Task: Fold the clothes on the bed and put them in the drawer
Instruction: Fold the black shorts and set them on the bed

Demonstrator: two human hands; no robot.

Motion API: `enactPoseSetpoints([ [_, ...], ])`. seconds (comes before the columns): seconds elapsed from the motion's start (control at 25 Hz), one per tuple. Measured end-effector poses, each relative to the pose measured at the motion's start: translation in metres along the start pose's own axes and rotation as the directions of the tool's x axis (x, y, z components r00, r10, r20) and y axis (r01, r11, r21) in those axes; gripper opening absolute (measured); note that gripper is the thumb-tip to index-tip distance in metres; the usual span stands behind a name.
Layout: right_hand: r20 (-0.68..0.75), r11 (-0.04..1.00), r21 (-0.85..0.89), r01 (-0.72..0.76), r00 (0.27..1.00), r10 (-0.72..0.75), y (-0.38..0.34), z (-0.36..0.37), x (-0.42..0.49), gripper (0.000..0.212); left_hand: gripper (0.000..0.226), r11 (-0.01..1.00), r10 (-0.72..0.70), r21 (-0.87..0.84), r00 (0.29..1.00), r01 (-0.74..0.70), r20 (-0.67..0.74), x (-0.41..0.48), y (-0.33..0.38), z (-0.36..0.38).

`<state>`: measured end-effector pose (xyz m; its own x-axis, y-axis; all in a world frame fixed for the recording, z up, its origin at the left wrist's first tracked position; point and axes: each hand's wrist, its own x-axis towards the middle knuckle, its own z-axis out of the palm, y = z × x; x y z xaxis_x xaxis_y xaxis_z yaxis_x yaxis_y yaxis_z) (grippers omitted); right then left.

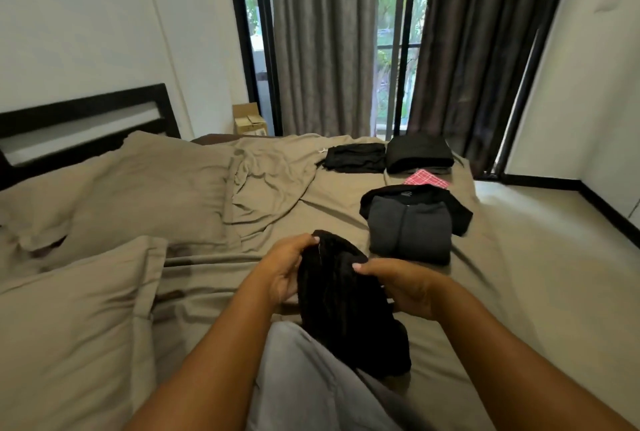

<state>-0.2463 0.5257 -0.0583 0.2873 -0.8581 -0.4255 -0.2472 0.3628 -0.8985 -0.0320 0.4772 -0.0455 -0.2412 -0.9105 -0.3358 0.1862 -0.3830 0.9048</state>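
Bunched black garment (346, 309) held over bed (502, 275); beyond it folded grey top (410, 233) on black piece (459, 212), then red plaid (427, 178), thick black pile (419, 153), flat black pile (356, 158) beside it.

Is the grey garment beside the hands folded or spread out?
Folded. The grey garment lies on the bed as a compact rectangle, with black cloth showing beneath it.
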Motion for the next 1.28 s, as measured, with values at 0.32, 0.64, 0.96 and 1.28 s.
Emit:
enactPoseSetpoints([
  [0.32, -0.377, 0.654, -0.710, 0.261, 0.643, -0.666, -0.067, -0.020, -0.046, 0.030, 0.044, 0.293, 0.290, 0.757, 0.809, -0.583, 0.511, -0.064, 0.099, 0.074],
  [0.64, -0.516, 0.517, -0.855, -0.041, 0.156, -0.842, -0.154, -0.084, -0.131, 0.030, 0.030, 0.007, 0.691, 0.947, 0.686, -0.321, 0.228, -0.017, 0.139, 0.025],
  [0.96, -0.809, 0.772, -0.467, -0.432, 0.561, -0.176, -0.175, -0.172, -0.182, 0.020, 0.031, 0.677, 0.491, 0.646, 0.870, -0.351, -0.042, -0.054, 0.231, 0.018],
  [1.28, -0.586, 0.949, -0.057, 0.311, 0.759, -0.284, -0.218, -0.154, -0.231, 0.008, 0.011, 0.745, 0.656, 0.261, 0.747, -0.614, -0.113, -0.086, 0.302, 0.068],
])
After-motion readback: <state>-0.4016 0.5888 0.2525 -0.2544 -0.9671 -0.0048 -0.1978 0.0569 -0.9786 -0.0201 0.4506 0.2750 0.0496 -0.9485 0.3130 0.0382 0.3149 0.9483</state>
